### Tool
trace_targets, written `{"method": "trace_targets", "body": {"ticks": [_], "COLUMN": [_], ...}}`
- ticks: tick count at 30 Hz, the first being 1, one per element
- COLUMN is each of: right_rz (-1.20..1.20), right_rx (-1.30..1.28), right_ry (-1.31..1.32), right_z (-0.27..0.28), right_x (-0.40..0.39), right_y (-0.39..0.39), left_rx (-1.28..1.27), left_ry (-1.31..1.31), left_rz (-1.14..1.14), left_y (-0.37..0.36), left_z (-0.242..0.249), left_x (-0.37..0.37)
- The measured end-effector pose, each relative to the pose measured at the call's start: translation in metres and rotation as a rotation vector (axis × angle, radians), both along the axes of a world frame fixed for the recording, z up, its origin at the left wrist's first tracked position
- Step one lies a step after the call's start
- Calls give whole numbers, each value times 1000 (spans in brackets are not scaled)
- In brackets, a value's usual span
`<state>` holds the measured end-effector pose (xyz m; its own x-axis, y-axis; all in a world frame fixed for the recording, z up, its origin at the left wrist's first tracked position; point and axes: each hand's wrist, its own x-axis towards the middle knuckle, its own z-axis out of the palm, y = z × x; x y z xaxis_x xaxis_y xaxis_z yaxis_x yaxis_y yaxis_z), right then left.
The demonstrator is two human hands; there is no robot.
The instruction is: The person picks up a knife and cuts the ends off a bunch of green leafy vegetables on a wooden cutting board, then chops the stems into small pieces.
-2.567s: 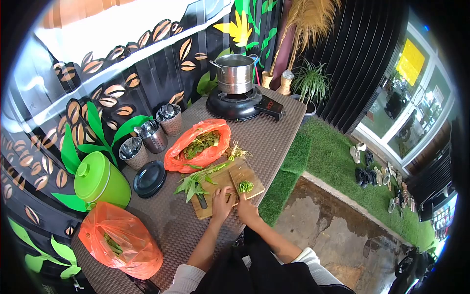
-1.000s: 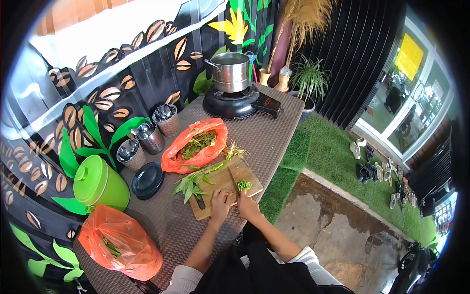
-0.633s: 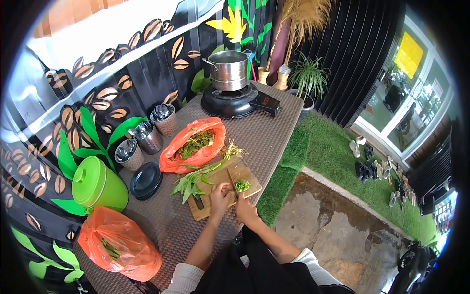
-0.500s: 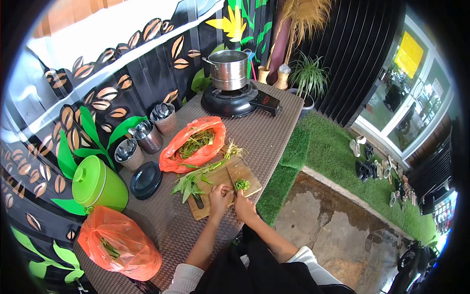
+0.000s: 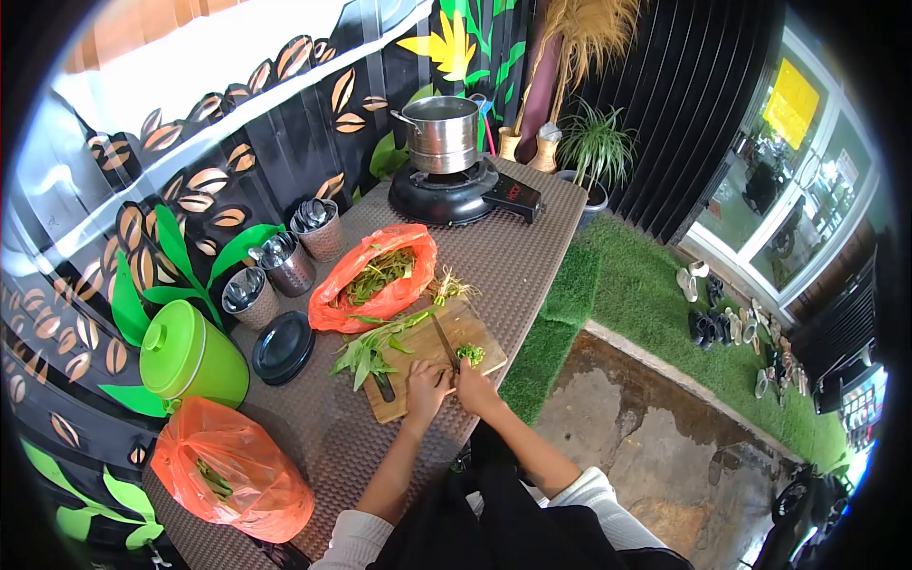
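A wooden cutting board (image 5: pixel 391 410) lies near the table's front edge, with leafy green stems (image 5: pixel 366 353) across its left part. My right hand (image 5: pixel 475 389) is closed round the handle of a knife (image 5: pixel 444 340), whose blade points away over the board. Just left of it, my left hand (image 5: pixel 427 384) has its fingers curled down on the board; what they hold is too small to tell. Chopped greens (image 5: pixel 470 354) sit in a small heap right of the blade. Behind the board are trimmed roots (image 5: pixel 451 286) and an open orange bag (image 5: pixel 326 306) of greens.
A steel pot (image 5: pixel 444 138) stands on a black portable stove (image 5: pixel 432 199) at the table's far end. Cutlery holders (image 5: pixel 323 237), a dark plate (image 5: pixel 283 349), a green lidded container (image 5: pixel 195 356) and another orange bag (image 5: pixel 233 470) line the left side.
The knife blade has tilted, its tip shifting slightly left. My left hand's fingers have spread a little on the board, and my right hand has shifted slightly.
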<state>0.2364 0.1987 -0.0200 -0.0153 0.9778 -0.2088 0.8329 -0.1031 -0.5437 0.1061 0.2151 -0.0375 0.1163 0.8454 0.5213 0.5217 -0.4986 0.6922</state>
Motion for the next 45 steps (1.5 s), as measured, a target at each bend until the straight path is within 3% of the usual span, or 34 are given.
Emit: {"method": "trace_targets", "body": {"ticks": [2, 4, 7, 10, 15, 18, 22, 29, 31, 33, 34, 35, 37, 41, 43, 45], "right_rz": [8, 21, -40, -85, 11, -105, -96, -27, -69, -96, -78, -80, -1, 4, -46, -98], "right_rx": [2, 4, -17, -64, 0, 1, -94, -7, 10, -70, 17, 16, 6, -16, -16, -19], "right_ry": [6, 11, -73, -23, 83, -15, -33, 6, -60, -7, 0, 1, 63, -8, -35, -62], "right_z": [0, 4, 9, 8, 8, 9, 13, 10, 16, 17, 5, 5, 9, 16, 13, 13], "right_x": [4, -1, -15, -16, 0, -18, -19, -10, -18, -21, -18, -14, -6, -8, -21, -23], "right_y": [-2, -9, -24, -13, -2, -22, -12, -18, -24, -22, -17, -13, 1, -12, -23, -25], "left_rx": [13, -192, -248, -357, -281, -263, -246, -247, -320, -331, -344, -345, -7, 0, -345, -348], "left_ry": [12, -174, -35, -139, -170, -140, -147, -95, -314, -344, -373, -371, 27, 4, -358, -343], "left_rz": [3, -31, -19, -28, -13, -4, -5, 14, 28, 14, 0, -2, 55, 45, 2, -2], "left_y": [2, 7, 19, 24, 21, 19, 17, 10, 7, 8, 7, 3, -3, 1, 7, 9], "left_z": [-3, -10, -18, -17, -21, -18, -17, -10, -3, -5, -6, -4, 1, -6, -11, -8], "left_x": [-1, -1, -8, -9, -8, -7, -7, -1, 2, 3, 3, 2, -1, -2, -1, -2]}}
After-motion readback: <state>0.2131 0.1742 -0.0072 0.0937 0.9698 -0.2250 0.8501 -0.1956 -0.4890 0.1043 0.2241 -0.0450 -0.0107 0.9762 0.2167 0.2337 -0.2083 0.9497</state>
